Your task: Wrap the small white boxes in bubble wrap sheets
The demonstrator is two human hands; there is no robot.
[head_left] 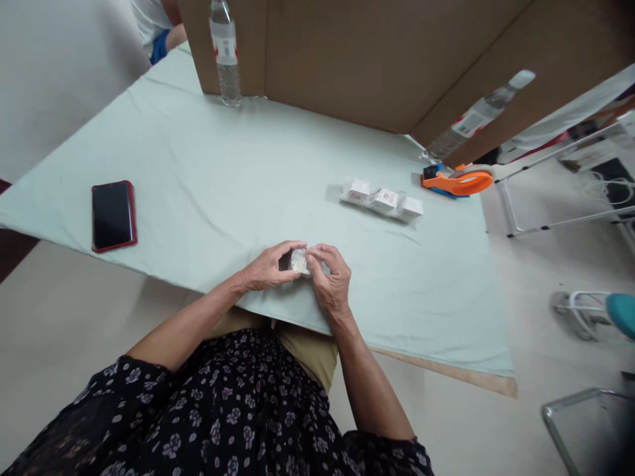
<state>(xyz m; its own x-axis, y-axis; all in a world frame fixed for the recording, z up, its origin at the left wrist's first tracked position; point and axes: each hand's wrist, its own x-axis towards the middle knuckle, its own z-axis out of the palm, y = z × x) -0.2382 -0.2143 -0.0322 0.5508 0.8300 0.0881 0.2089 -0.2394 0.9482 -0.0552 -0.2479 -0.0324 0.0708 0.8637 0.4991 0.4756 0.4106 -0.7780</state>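
Observation:
Close to the table's front edge, a small whitish block in what looks like clear wrap [299, 261] sits between my two hands. My left hand [272, 266] grips it from the left, thumb below and fingers above. On its right side, my right hand [331, 272] pinches the wrap with thumb and forefinger. What is inside the block is too small to make out. Farther right on the cloth lies a row of three small white boxes [383, 198] in clear plastic, apart from both hands.
A phone in a red case [114, 216] lies at the left. Water bottles stand at the back left [227, 59] and back right [476, 119] against a cardboard panel [337, 59]. An orange tape dispenser [464, 181] rests near the right edge. A person [159, 26] shows at top left.

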